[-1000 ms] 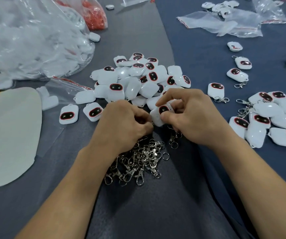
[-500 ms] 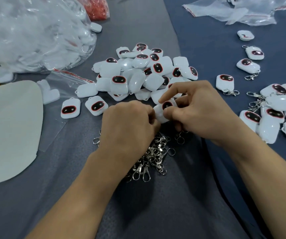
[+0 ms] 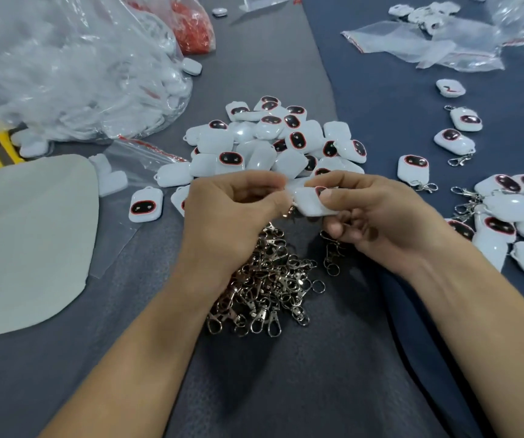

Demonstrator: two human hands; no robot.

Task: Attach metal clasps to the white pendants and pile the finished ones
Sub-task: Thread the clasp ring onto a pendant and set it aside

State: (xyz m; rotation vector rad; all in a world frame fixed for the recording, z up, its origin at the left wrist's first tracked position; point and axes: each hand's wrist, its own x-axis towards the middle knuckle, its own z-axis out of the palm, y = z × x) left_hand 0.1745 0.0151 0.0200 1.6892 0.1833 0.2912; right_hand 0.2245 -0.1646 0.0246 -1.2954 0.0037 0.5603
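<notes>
**Fig. – Clasp fitting, centre frame: both hands on one pendant.**
R hand pinches pendant betw. thumb & fingers. L hand has fingertips pressed together at its left edge, pinching a clasp, mostly hidden. Clasp heap is below the hands, bare pendants above, finished pile at right edge. Risk: if L grip eases, the clasp probably drops into the heap & tangles; over-twisting may snap the loop.

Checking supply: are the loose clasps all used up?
No, a big heap of clasps lies on the cloth.
</notes>
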